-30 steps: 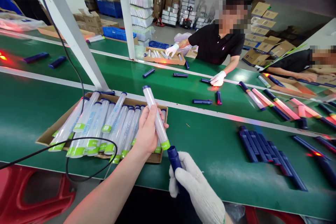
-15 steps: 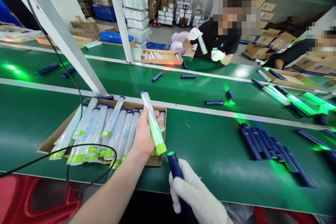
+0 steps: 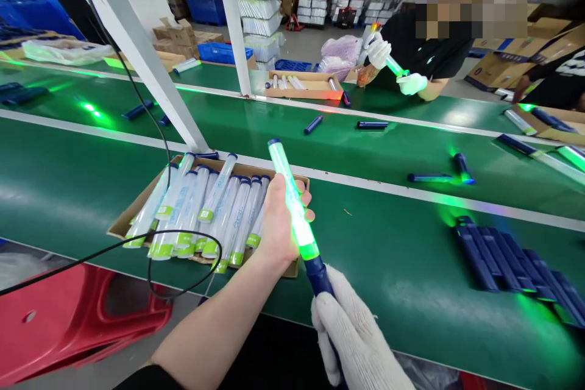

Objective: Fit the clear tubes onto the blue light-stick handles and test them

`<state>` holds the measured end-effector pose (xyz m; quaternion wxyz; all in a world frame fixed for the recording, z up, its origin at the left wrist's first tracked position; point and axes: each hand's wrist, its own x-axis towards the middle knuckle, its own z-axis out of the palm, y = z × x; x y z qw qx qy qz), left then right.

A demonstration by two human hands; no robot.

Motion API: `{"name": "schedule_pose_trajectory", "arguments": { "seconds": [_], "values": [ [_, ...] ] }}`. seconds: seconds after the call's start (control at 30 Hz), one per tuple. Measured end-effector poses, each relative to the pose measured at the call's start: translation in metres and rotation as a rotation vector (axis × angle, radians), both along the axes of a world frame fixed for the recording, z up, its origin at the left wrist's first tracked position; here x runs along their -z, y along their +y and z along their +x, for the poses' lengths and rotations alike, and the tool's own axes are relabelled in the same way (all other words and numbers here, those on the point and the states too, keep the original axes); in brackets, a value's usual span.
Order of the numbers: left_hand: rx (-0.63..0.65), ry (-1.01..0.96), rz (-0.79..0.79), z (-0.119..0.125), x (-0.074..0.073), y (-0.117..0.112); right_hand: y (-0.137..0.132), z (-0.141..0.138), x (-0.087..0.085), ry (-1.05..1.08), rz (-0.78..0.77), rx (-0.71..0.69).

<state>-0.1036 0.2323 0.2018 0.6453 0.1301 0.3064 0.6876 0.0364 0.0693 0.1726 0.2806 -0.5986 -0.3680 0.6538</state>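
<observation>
Grip closed: bare left hand (image 3: 284, 222) wraps a glowing light wand (image 3: 292, 207), gloved right hand (image 3: 356, 335) clasping its navy handle (image 3: 319, 276).

A clear light wand (image 3: 292, 207), glowing green, slants up from lower centre of the frame, navy tip uppermost. The bare left hand (image 3: 283, 222) wraps the tube. Its lime collar (image 3: 309, 250) meets a navy handle (image 3: 319, 276) gripped by the white-gloved right hand (image 3: 351, 335).
</observation>
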Motion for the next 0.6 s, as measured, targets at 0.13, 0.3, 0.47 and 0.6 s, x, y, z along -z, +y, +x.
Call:
{"name": "schedule_pose_trajectory", "arguments": {
  "seconds": [0.13, 0.3, 0.47, 0.6],
  "values": [
    [-0.045, 0.117, -0.014, 0.010, 0.000, -0.003, 0.016, 0.003, -0.004, -0.032, 0.083, -0.043],
    [-0.072, 0.205, -0.100, 0.020, 0.004, 0.000, 0.029, 0.000, -0.004, -0.119, 0.220, -0.065],
    [-0.108, 0.220, -0.122, 0.027, 0.013, 0.006, 0.034, -0.004, -0.004, -0.231, 0.301, -0.086],
    [-0.106, 0.255, -0.151, 0.033, 0.016, 0.008, 0.037, -0.003, -0.002, -0.308, 0.341, -0.104]
  ]
}}
